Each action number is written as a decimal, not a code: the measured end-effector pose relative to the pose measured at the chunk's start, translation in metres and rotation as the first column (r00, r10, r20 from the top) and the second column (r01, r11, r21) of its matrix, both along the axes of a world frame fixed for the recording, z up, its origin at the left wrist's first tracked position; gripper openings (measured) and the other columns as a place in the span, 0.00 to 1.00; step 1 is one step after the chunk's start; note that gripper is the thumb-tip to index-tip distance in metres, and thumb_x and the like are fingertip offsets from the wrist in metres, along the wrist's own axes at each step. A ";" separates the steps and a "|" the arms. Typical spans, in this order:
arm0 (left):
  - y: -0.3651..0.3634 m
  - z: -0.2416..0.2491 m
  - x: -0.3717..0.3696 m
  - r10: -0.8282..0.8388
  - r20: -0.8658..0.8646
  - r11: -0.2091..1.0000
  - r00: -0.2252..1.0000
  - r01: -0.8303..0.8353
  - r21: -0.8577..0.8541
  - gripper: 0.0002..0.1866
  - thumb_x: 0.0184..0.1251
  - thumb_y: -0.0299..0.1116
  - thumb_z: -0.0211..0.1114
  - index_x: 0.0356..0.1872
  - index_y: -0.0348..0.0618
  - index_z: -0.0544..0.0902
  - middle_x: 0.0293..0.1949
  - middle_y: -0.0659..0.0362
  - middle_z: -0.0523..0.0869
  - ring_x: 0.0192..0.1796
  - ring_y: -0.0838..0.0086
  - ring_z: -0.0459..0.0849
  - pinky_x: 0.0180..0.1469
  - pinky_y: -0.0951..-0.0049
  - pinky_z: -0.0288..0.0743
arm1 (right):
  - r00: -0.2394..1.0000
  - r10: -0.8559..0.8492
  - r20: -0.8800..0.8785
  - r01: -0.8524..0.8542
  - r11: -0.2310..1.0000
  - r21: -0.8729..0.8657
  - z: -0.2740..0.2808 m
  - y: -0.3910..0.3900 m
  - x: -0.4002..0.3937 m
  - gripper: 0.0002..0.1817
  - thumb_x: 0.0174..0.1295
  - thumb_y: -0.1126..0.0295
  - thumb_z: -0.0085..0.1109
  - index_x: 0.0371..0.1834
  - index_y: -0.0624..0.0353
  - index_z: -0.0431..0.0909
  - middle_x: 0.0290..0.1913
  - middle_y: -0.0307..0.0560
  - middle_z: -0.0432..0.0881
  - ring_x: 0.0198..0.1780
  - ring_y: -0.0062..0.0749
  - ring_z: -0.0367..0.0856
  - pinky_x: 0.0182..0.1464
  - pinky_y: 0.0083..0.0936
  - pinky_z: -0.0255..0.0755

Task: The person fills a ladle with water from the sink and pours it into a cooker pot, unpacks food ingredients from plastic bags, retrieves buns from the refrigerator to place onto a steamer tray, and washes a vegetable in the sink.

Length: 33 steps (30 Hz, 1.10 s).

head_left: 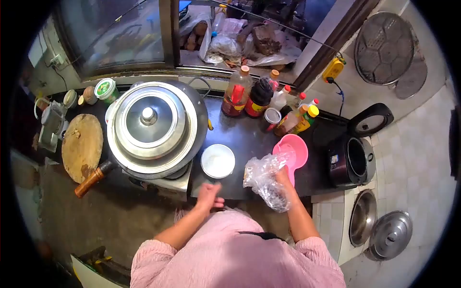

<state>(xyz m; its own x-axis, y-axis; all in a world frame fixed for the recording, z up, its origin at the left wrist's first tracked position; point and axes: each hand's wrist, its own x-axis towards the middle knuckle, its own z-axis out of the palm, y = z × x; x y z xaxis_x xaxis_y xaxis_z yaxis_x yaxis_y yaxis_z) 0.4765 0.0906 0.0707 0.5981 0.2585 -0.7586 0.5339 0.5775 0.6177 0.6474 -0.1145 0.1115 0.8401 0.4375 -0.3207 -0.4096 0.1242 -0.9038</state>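
Note:
My left hand (208, 198) is at the counter's front edge, just below a white bowl (218, 161) with pale contents I cannot make out. Its fingers are loosely bent and apart, slightly blurred, with nothing visible in them. On the right, my right hand (284, 177) grips a crumpled clear plastic bag (265, 178); something light brown shows at the bag's left side. Behind that hand lies a pink plastic scoop (297, 149), its handle running toward me. The bag partly covers the scoop and hides some of my fingers.
A large lidded pot (149, 137) stands on the stove at left, beside a round wooden board (81, 146) and a wooden handle (91, 183). Several sauce bottles (235, 96) line the window side. An open-lidded rice cooker (346, 161) stands at right, near a metal basin (363, 218).

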 end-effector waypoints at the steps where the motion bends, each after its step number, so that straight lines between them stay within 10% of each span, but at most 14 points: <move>1: -0.011 -0.006 -0.007 -0.062 0.106 0.993 0.992 0.072 -0.089 0.17 0.64 0.39 0.62 0.44 0.39 0.69 0.36 0.53 0.77 0.26 0.67 0.83 0.21 0.69 0.82 | 0.981 0.054 0.184 -0.033 0.993 -0.117 -0.040 -0.010 0.019 0.10 0.54 0.70 0.58 0.40 0.58 0.77 0.36 0.39 0.79 0.36 0.23 0.77 0.40 0.26 0.73; 6: -0.056 -0.017 0.055 -0.146 0.269 0.989 0.952 0.142 0.035 0.11 0.62 0.33 0.63 0.38 0.41 0.72 0.34 0.57 0.78 0.27 0.76 0.80 0.25 0.75 0.79 | 0.952 0.195 0.236 -0.128 0.954 -0.273 -0.100 -0.042 0.038 0.13 0.56 0.68 0.59 0.43 0.59 0.76 0.39 0.39 0.78 0.41 0.25 0.77 0.42 0.27 0.73; 12: -0.109 -0.043 0.117 -0.274 0.026 0.757 0.961 0.199 0.622 0.23 0.48 0.36 0.72 0.40 0.38 0.71 0.35 0.55 0.80 0.40 0.67 0.79 0.46 0.68 0.73 | 0.972 0.214 0.101 -0.191 0.960 -0.203 -0.078 -0.071 0.030 0.15 0.55 0.71 0.57 0.46 0.60 0.77 0.40 0.38 0.79 0.41 0.25 0.77 0.41 0.24 0.71; 27: -0.095 -0.078 0.099 -0.194 0.171 0.768 0.966 0.041 0.640 0.07 0.55 0.21 0.60 0.36 0.40 0.78 0.26 0.64 0.79 0.29 0.81 0.75 0.35 0.78 0.71 | 0.905 0.308 0.294 -0.165 0.890 -0.424 -0.009 -0.117 0.063 0.32 0.41 0.77 0.63 0.56 0.65 0.69 0.54 0.51 0.74 0.59 0.37 0.71 0.60 0.31 0.64; 31: -0.108 -0.078 0.097 -0.221 0.213 0.743 0.952 0.023 0.669 0.08 0.58 0.19 0.59 0.38 0.40 0.75 0.28 0.66 0.78 0.30 0.83 0.74 0.35 0.81 0.69 | 0.294 0.254 0.921 0.325 0.880 -0.346 0.070 -0.091 0.061 0.31 0.39 0.74 0.60 0.54 0.61 0.71 0.54 0.58 0.72 0.58 0.49 0.71 0.61 0.34 0.64; 33: -0.116 -0.071 0.100 -0.216 0.260 0.776 0.941 0.004 0.630 0.09 0.57 0.18 0.58 0.39 0.40 0.75 0.29 0.65 0.78 0.31 0.83 0.74 0.35 0.81 0.70 | 0.125 0.392 0.911 0.045 0.915 -0.400 0.062 -0.070 0.056 0.21 0.43 0.74 0.56 0.45 0.61 0.76 0.44 0.55 0.78 0.49 0.48 0.76 0.54 0.39 0.68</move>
